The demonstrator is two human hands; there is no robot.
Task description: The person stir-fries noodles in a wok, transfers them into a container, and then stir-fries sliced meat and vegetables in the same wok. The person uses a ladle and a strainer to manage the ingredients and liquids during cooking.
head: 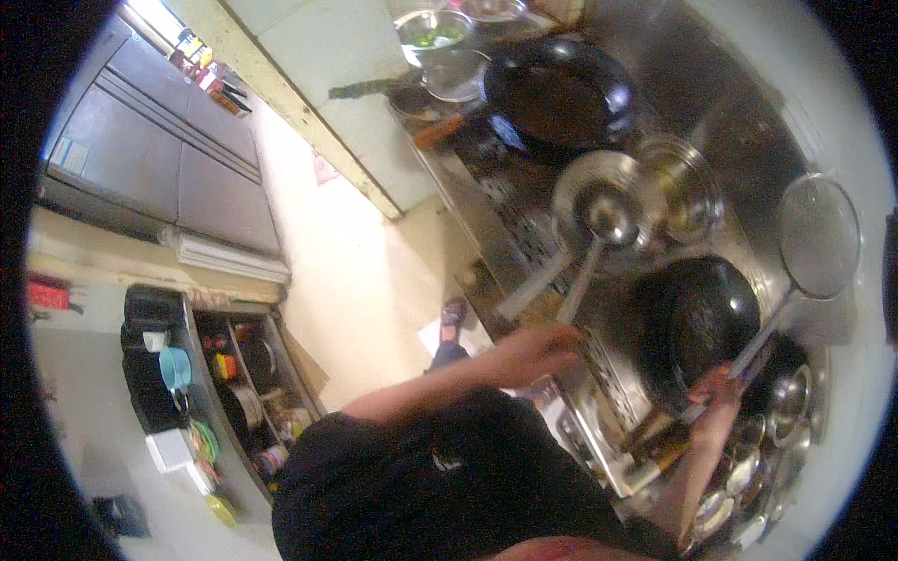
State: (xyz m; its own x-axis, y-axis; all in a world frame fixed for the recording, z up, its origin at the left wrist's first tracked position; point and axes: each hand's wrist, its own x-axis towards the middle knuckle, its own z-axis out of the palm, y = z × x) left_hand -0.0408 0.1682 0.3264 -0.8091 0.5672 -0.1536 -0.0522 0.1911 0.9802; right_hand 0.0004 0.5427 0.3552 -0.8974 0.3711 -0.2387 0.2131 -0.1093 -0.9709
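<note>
My right hand [722,386] grips the shaft of a long-handled mesh skimmer [819,235]. Its round mesh head is raised beyond the hand, near the wall side of the stove. Just left of that hand lies a dark wok [708,315]; its contents are unclear. My left hand [554,350] is blurred, fingers curled, over the stove's front edge. Closest to it is the handle end of a metal ladle [616,226], whose bowl rests in a metal strainer [572,186]. Whether the fingers hold that handle is unclear. The strainer sits against a metal pot [691,189].
A second black wok [554,98] stands farther along the steel stove, beside a sieve [456,73] and a bowl of green pieces [435,35]. Metal bowls [789,403] crowd the right side. Behind the pale floor [344,245] are a steel refrigerator [147,140] and a counter [224,393].
</note>
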